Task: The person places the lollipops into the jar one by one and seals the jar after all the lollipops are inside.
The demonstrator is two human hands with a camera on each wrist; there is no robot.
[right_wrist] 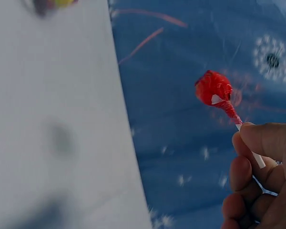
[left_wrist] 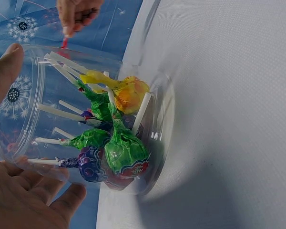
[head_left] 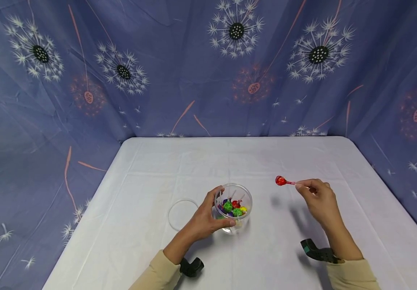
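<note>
In the head view my right hand (head_left: 318, 199) pinches a red-wrapped lollipop (head_left: 281, 181) by its stick, above the table and right of a clear plastic jar (head_left: 246, 207). The right wrist view shows the lollipop (right_wrist: 213, 89) with its white stick between thumb and forefinger. My left hand (head_left: 206, 219) grips the jar from its left side, thumb at the front and fingers behind. Inside the jar lie several wrapped lollipops; the left wrist view shows green (left_wrist: 126, 152), purple (left_wrist: 90, 164) and yellow (left_wrist: 131, 93) ones, their white sticks pointing mostly toward the open mouth.
A clear ring-shaped lid (head_left: 170, 213) lies flat on the white-covered table (head_left: 139, 189), left of the jar. Behind the table and along its sides hangs a blue curtain (head_left: 179, 72) with dandelion prints. Dark camera mounts (head_left: 317, 251) are strapped to both wrists.
</note>
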